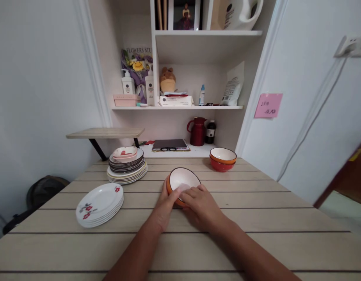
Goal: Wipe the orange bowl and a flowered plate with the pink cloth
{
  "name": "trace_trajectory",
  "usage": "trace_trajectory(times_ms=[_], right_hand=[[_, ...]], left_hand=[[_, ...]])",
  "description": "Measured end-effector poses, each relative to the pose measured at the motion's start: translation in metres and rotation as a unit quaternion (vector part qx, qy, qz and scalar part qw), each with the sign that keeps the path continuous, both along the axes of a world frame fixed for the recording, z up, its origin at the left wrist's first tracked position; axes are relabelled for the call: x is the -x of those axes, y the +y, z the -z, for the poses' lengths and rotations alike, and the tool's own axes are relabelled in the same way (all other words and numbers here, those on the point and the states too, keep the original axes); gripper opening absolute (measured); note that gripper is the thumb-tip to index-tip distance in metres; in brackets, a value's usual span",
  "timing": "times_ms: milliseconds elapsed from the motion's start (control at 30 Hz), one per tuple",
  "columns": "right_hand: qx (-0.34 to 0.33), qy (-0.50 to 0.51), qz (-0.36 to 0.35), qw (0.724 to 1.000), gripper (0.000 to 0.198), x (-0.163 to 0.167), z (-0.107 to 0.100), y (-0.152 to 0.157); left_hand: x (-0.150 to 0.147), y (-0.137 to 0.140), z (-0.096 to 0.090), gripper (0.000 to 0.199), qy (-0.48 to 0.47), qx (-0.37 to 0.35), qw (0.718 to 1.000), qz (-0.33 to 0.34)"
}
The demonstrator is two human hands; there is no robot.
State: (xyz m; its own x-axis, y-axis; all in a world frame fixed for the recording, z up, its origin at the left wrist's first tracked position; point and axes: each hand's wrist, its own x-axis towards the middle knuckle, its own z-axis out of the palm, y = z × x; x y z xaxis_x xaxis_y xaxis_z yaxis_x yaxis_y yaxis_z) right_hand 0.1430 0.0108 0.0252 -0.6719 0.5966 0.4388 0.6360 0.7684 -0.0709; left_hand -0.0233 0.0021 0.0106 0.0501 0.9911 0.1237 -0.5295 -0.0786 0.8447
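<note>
A round bowl (182,182), orange outside and glossy white inside with a dark rim, sits empty near the middle of a pale wooden tabletop (256,218) made of long planks with dark seams. Both hands are together on its near side: the left hand (165,205) cups the left wall, and the right hand (202,207) grips the near rim, fingertips over the edge. To the far right, well apart, two matching bowls (223,159) are nested, an orange one in a red one. To the left lies a short stack of white plates with red flowers (100,205), close to the tabletop's left edge. Beyond it stands a taller plate stack (127,168), white below and dark above, topped by a small pink dish. Bare planks lie open on the near side and right. At the far end, shelves (177,107) hold bottles, and a red jug (197,132) stands below.
</note>
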Motion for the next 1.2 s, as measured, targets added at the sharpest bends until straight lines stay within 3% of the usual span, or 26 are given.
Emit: trace_trajectory(times_ms=[167,367,567,700,900,1033,1200], right_hand=[[-0.01,0.02,-0.031,0.999,0.026,-0.005,-0.003,0.001],[-0.028,-0.004,0.003,1.0,0.045,-0.022,-0.006,0.003],[-0.041,-0.003,-0.003,0.999,0.035,-0.017,-0.002,0.006],[-0.052,-0.013,0.006,0.999,0.031,-0.012,-0.001,0.006],[-0.045,-0.021,0.046,0.998,0.027,-0.002,0.004,0.003],[-0.057,-0.014,0.026,0.998,0.034,0.003,0.009,0.004],[-0.043,0.02,-0.001,0.999,0.019,0.001,0.005,0.003]], left_hand=[[0.004,0.0,-0.004,0.076,0.033,0.0,0.999,0.012],[0.015,0.002,-0.007,0.073,0.059,0.008,0.997,0.054],[0.021,0.006,-0.005,0.062,0.026,0.019,0.996,0.077],[0.018,0.006,-0.004,0.069,-0.007,0.008,0.996,0.089],[0.007,0.002,-0.005,0.095,-0.025,-0.018,0.997,0.075],[0.005,0.0,-0.007,0.088,0.0,-0.008,0.999,0.046],[0.008,-0.003,-0.01,0.077,0.023,0.0,0.999,0.035]])
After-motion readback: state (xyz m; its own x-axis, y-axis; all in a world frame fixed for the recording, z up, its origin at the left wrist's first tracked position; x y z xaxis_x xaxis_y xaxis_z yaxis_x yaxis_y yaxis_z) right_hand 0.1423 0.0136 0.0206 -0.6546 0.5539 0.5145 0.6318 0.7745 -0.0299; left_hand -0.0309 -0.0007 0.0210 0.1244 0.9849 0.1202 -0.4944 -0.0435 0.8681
